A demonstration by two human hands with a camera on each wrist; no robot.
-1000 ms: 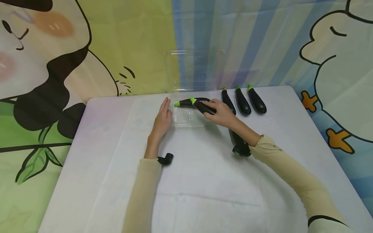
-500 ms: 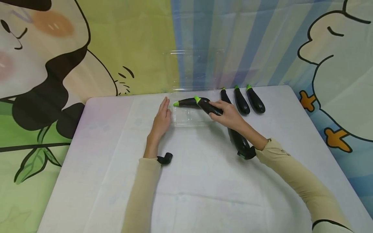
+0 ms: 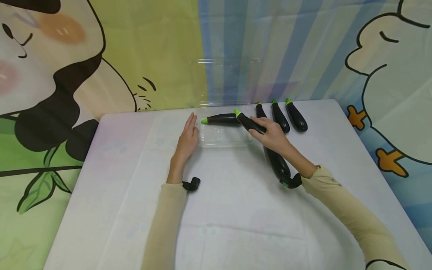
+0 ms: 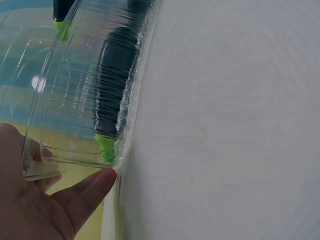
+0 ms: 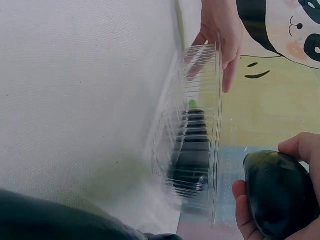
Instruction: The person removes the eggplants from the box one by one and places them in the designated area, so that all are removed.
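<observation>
A clear plastic clamshell box (image 3: 219,141) lies near the table's back edge, its lid raised behind it. Inside lies one dark eggplant (image 3: 222,119) with a green tip, lengthwise along the back. My left hand (image 3: 187,138) rests against the box's left end, fingers straight; in the left wrist view its thumb touches the lower corner of the wall. My right hand (image 3: 270,135) grips another eggplant (image 3: 251,123) by its thick end, green tip pointing up and left, over the box's right side. The right wrist view shows this held eggplant (image 5: 280,195) close up, fingers around it.
To the right of the box, several eggplants stand in a row, including a middle one (image 3: 280,118) and a rightmost one (image 3: 297,117). A larger dark eggplant (image 3: 277,163) lies nearer, beside my right forearm. A printed cloth (image 3: 162,48) hangs behind the table (image 3: 236,210).
My right hand has moved to the right and slightly nearer with its eggplant, uncovering more of the eggplant in the box. The left hand has stayed at the box's left end.
</observation>
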